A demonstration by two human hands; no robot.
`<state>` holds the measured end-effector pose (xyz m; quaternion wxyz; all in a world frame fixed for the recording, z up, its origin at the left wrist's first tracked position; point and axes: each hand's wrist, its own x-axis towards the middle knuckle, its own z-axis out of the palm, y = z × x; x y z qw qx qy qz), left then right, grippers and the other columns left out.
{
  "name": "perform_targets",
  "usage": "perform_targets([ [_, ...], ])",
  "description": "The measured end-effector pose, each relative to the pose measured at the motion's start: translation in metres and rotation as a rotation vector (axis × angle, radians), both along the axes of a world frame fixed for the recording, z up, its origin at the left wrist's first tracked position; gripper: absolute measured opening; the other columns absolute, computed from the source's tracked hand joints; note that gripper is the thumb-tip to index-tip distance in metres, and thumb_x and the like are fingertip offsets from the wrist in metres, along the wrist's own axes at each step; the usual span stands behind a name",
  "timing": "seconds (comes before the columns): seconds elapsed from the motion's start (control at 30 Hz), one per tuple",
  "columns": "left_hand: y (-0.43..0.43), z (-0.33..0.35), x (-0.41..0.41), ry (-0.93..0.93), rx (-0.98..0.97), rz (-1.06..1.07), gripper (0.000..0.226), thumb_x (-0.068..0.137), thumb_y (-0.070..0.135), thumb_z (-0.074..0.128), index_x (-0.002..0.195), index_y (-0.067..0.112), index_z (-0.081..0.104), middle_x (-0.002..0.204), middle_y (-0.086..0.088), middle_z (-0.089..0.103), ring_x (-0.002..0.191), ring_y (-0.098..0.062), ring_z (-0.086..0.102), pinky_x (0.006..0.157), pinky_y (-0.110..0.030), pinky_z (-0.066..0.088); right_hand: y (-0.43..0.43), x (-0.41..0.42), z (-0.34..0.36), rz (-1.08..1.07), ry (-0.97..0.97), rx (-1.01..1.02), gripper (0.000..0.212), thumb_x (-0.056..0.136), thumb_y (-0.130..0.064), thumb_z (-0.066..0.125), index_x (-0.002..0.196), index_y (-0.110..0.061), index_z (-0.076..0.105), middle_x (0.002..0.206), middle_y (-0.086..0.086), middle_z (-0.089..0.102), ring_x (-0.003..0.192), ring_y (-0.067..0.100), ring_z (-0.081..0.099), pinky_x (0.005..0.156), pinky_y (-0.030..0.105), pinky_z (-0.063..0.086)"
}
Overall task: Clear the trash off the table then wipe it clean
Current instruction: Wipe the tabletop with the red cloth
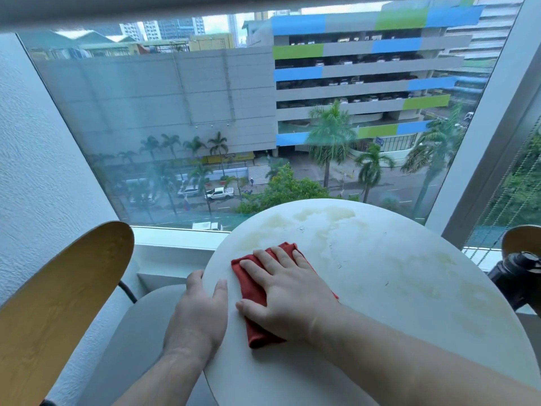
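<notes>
1. A wide window (205, 112) fills the far side. Through it show a grey building, a parking deck with blue and green panels, palms and a wet street. A yellow shop sign down there is too small to read.
2. The round white table (395, 303) stands right against the window sill. Its top is matte, and pale yellowish stains (322, 218) are smeared in patches across the far half and down the right side. The near part looks cleaner.
3. A chair sits to the left of the table, with a curved wooden back (58, 303) and a grey seat (137, 332).
4. The right hand (284, 294) lies flat with its fingers slightly spread, pressing down on the cloth at the table's left part.
5. The left hand (199, 312) grips the table's left rim, thumb on top, fingers curled over the edge.
6. The red cloth (251, 288) is folded and flat on the tabletop, mostly covered by the right hand.
7. A black object (515, 279) pokes in at the right edge; what it is cannot be told.
</notes>
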<state>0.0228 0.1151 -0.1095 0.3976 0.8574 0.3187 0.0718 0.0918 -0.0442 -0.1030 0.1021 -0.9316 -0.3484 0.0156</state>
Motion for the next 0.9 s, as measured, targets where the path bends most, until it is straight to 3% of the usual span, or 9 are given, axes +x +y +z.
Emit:
perform_targets([
  [0.27,0.003,-0.003,0.002,-0.003,-0.035,0.002,0.040,0.104,0.049,0.046,0.136,0.025,0.043,0.109,-0.003,0.060,0.099,-0.031,0.055,0.082,-0.038,0.042,0.010,0.039,0.002,-0.071,0.001,-0.043,0.081,0.090,-0.080,0.026,0.162,-0.042,0.015,0.173,-0.010,0.012,0.160,0.021,0.007,0.129,0.050,0.005],
  [0.57,0.006,-0.010,0.005,-0.037,-0.055,-0.012,0.044,0.103,0.048,0.048,0.137,0.020,0.042,0.123,-0.012,0.067,0.111,-0.037,0.061,0.086,-0.039,0.045,0.000,0.023,0.001,-0.177,0.022,-0.081,0.082,0.094,-0.079,0.023,0.165,-0.040,0.005,0.174,-0.011,0.002,0.161,0.015,-0.003,0.130,0.047,0.000],
  [0.9,0.008,-0.012,0.006,-0.074,-0.082,-0.016,0.042,0.102,0.045,0.050,0.135,0.020,0.044,0.123,-0.012,0.067,0.111,-0.037,0.061,0.092,-0.043,0.047,-0.003,-0.027,0.001,-0.050,0.023,-0.063,0.073,0.100,-0.067,0.027,0.165,-0.041,0.004,0.175,-0.007,-0.002,0.161,0.025,-0.006,0.129,0.049,-0.005],
])
